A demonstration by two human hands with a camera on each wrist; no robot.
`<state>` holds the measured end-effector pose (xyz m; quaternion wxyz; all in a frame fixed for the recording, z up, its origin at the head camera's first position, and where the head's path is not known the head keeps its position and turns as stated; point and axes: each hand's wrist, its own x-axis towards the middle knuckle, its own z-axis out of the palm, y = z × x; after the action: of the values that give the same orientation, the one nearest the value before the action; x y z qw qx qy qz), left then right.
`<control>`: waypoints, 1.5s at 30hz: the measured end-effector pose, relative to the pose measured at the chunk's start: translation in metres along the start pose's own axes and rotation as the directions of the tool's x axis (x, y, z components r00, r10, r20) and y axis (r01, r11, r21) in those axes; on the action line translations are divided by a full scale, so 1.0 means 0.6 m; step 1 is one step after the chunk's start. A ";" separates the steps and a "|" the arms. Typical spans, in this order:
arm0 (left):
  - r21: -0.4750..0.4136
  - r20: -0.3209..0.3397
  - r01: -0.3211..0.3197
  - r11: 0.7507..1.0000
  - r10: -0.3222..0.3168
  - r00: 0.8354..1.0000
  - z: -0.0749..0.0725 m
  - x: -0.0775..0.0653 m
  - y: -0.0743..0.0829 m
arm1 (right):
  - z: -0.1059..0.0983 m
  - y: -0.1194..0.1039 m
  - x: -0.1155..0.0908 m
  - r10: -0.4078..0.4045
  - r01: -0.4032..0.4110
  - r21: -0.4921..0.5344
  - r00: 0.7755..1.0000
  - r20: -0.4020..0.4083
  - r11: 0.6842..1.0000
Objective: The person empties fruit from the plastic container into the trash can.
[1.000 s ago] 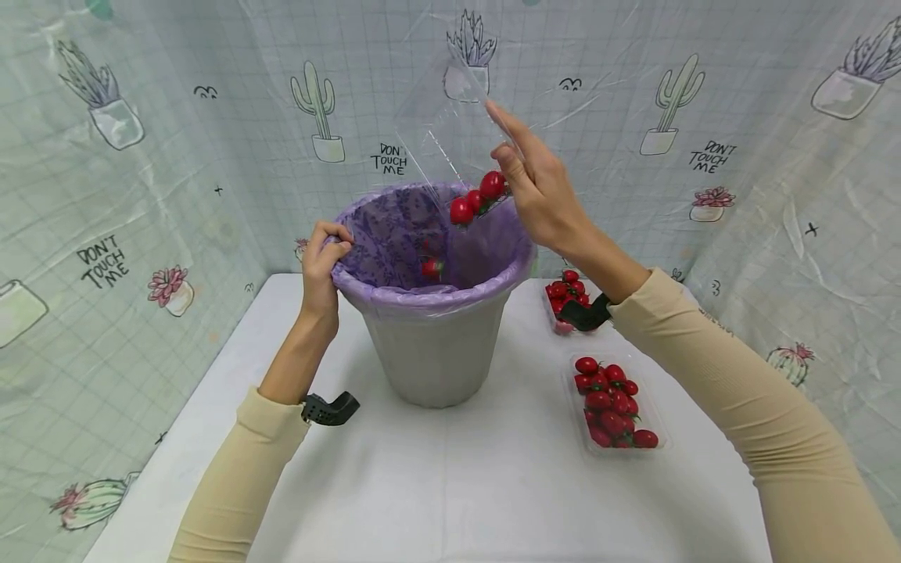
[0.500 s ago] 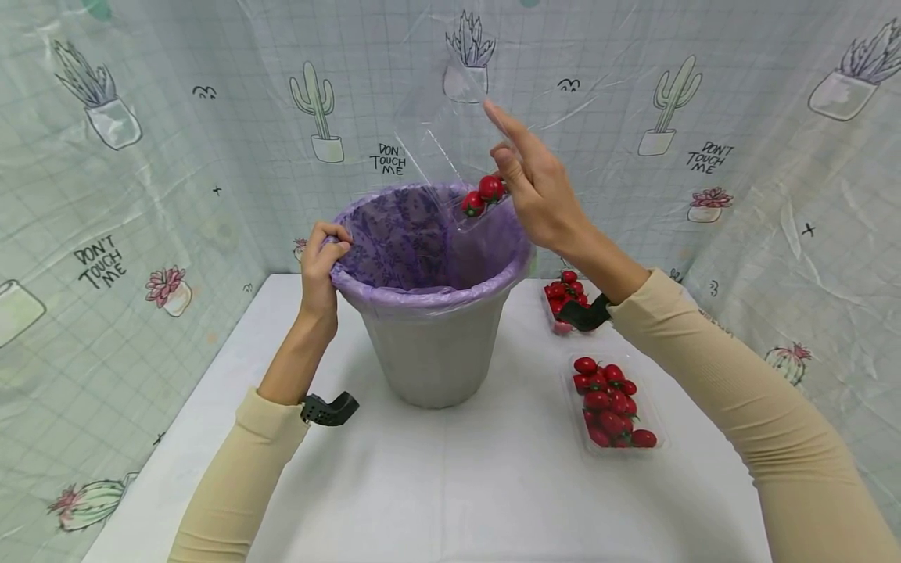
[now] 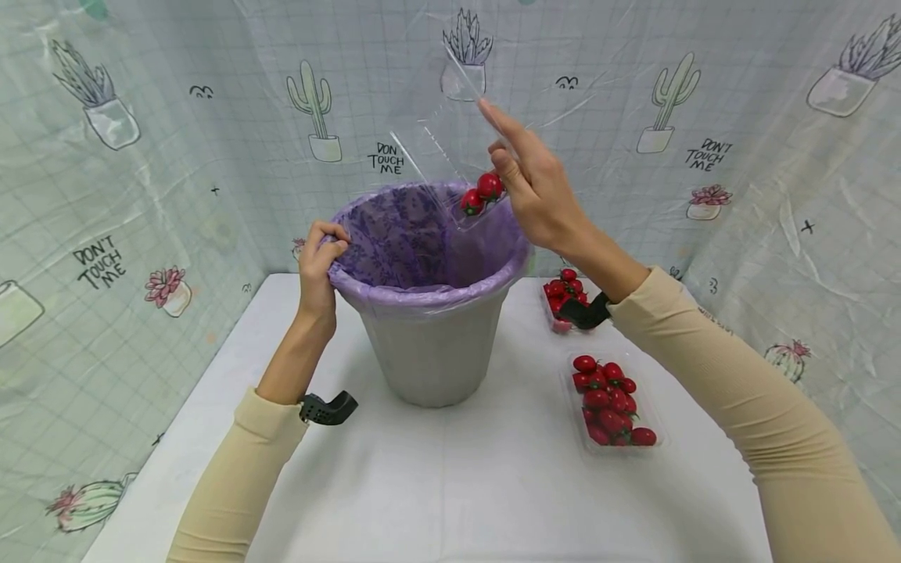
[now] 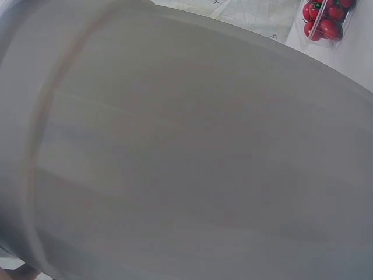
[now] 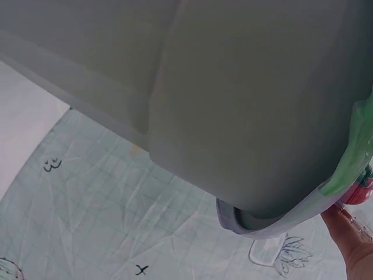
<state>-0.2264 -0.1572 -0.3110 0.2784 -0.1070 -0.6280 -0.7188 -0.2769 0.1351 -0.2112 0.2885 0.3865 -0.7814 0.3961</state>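
Observation:
A light grey bin (image 3: 429, 352) stands on the table, lined with a purple patterned bag (image 3: 394, 231) folded over its rim. My left hand (image 3: 319, 270) grips that rim at the left, fingers curled over the edge. Above the bin's right side, my right hand (image 3: 536, 191) holds a clear plastic container (image 3: 425, 160), steeply tilted, thumb on one side and fingers on the other. Red cherry tomatoes (image 3: 489, 186) sit at the container's lower edge, two of them plainly visible. From the right wrist, a tomato (image 5: 356, 192) shows beside the hand (image 5: 345, 242). The bin's bottom is hidden.
Right of the bin lie two clear packs of cherry tomatoes, a nearer pack (image 3: 611, 403) and a farther pack (image 3: 565, 293) partly behind the right wrist. A plant-patterned plastic curtain (image 3: 232, 156) surrounds the white table (image 3: 436, 485) at the back and sides.
A tomato seen inside the bin a second ago has dropped out of sight. One fewer tomato shows at the container's lower edge. Both hands stay nearly where they were.

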 end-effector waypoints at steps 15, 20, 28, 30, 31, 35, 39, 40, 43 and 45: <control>0.003 -0.001 -0.002 1.000 0.002 1.000 0.000 0.000 0.000 | 0.005 0.005 0.003 -0.033 0.033 -0.015 0.999 0.006 0.999; 0.021 -0.003 -0.004 1.000 0.004 1.000 0.001 0.000 0.000 | 0.004 0.004 0.002 -0.045 0.045 -0.025 0.999 0.008 0.999; 0.027 -0.001 -0.006 1.000 0.006 1.000 -0.001 0.000 -0.002 | 0.005 0.004 0.001 -0.061 0.061 -0.027 0.998 0.017 0.998; 0.029 -0.002 -0.006 1.000 0.006 1.000 -0.002 0.000 -0.002 | 0.005 0.003 0.001 -0.063 0.063 -0.028 0.998 0.016 0.998; 0.030 -0.002 -0.007 1.000 0.007 1.000 -0.002 0.000 -0.002 | 0.006 0.003 0.001 -0.064 0.064 -0.028 0.998 0.016 0.998; 0.031 -0.003 -0.004 1.000 0.004 1.000 -0.002 0.000 -0.002 | 0.006 0.004 0.001 -0.067 0.067 -0.023 0.998 0.012 0.997; 0.031 -0.001 -0.001 1.000 0.001 1.000 -0.002 0.000 -0.003 | 0.007 0.007 -0.001 -0.071 0.071 -0.021 0.997 0.012 0.997; 0.032 0.000 0.002 0.999 -0.002 1.000 -0.002 0.000 -0.002 | 0.007 0.008 -0.001 -0.072 0.072 -0.021 0.997 0.012 0.997; 0.031 0.000 0.001 1.000 -0.001 1.000 -0.002 0.001 -0.002 | 0.008 0.009 -0.001 -0.072 0.072 -0.023 0.997 0.011 0.997; 0.030 -0.002 0.000 1.000 0.000 1.000 -0.002 0.002 -0.003 | 0.008 0.009 -0.001 -0.066 0.066 -0.018 0.998 0.010 0.998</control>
<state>-0.2279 -0.1586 -0.3120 0.2805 -0.1021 -0.6386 -0.7093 -0.2818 0.1333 -0.2162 0.3013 0.4113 -0.7731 0.3774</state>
